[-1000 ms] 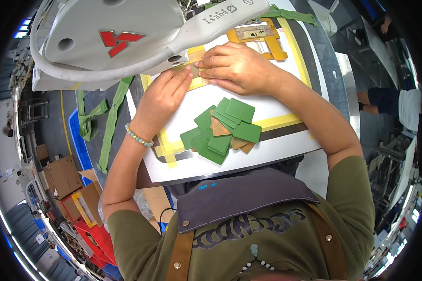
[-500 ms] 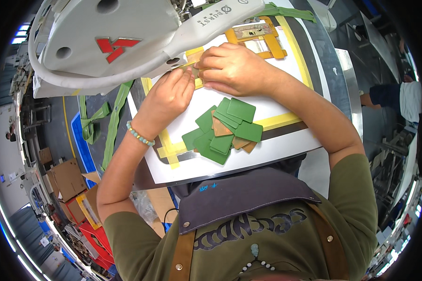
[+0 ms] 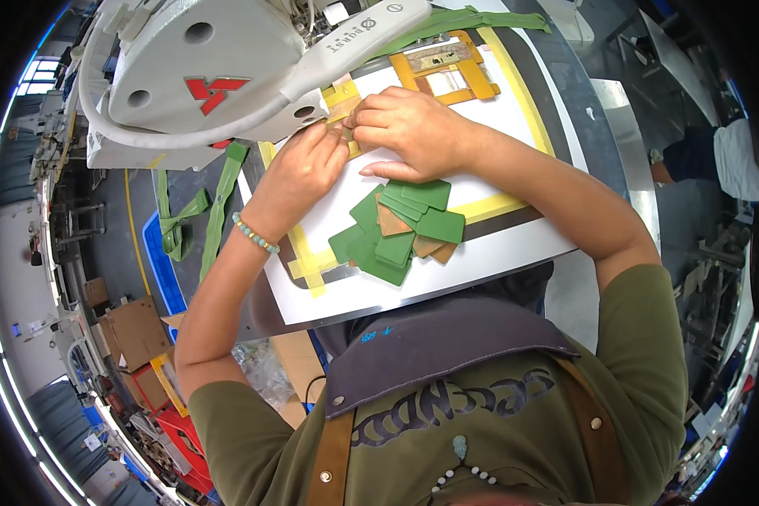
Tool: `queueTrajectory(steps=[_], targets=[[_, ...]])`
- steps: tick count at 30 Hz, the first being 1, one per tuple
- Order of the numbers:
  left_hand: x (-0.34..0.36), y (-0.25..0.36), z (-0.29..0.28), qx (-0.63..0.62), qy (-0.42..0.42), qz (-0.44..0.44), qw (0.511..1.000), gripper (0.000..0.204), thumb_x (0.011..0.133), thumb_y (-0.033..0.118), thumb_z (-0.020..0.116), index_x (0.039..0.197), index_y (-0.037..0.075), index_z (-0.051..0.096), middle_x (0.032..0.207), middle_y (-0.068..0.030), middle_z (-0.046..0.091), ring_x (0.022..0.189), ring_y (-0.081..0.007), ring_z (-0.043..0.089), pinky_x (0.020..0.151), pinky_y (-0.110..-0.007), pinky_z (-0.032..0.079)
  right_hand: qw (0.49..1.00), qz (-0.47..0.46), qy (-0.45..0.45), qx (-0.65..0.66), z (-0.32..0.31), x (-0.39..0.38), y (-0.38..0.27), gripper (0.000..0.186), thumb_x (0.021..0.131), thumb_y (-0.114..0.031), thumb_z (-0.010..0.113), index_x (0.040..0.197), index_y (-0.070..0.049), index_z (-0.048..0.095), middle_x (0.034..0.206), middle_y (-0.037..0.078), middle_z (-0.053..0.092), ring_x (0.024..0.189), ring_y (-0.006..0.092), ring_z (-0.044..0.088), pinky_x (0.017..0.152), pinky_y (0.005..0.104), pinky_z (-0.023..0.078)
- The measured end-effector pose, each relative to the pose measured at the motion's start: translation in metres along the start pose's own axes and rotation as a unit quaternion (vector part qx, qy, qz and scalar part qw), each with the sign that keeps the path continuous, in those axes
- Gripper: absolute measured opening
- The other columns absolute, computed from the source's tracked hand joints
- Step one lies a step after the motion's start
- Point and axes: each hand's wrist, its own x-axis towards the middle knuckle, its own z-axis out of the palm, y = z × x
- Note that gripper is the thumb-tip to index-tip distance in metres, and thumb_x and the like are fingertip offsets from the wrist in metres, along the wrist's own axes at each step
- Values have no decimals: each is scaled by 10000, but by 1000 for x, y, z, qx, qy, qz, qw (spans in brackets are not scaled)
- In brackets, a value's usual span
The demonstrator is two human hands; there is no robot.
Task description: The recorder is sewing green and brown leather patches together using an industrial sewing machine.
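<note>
My left hand (image 3: 314, 162) and my right hand (image 3: 417, 131) meet fingertip to fingertip at a yellow-edged template (image 3: 342, 103) beside the machine head. The left fingers are bunched in a pinch. On the right hand the fingers are curled at the same spot, with the thumb held off toward me. Whatever lies between the fingertips is hidden. Just below the right hand, a loose pile of green rounded rectangular pieces (image 3: 441, 226) rests on the white sheet (image 3: 316, 215). A few tan pieces (image 3: 391, 221) show among them.
A white sewing-machine-like head (image 3: 219, 63) with a thick cable overhangs the upper left. An orange-yellow frame (image 3: 481, 83) sits beyond my right hand. Yellow tape (image 3: 489, 207) borders the sheet. Green strips (image 3: 219, 207) hang at the left, near a blue bin (image 3: 162, 261).
The view has shifted slightly. My right thumb has spread away from its fingers, toward the green pile. Both hands stay at the template, and the pile keeps its arrangement.
</note>
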Motion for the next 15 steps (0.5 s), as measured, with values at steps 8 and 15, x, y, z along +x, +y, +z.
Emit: queueTrajectory(steps=[8, 15], targets=[[-27, 3, 8, -3, 102, -88, 991, 439, 832, -5, 718, 1270, -16, 732, 1249, -152, 735, 1074, -305, 731, 921, -383, 615, 996, 39, 80, -17, 6, -3, 10, 330, 998, -298, 721, 1217, -53, 750, 1261, 89, 741, 1232, 284, 655, 1023, 427, 534], [-33, -8, 34, -77, 170, -87, 979, 310, 912, -72, 760, 1221, -64, 749, 1174, -212, 765, 1034, -348, 760, 899, -413, 631, 997, 7, -25, 68, 17, -4, 16, 348, 1001, -314, 699, 1264, -98, 770, 1334, 37, 730, 1282, 275, 623, 1097, 466, 472]])
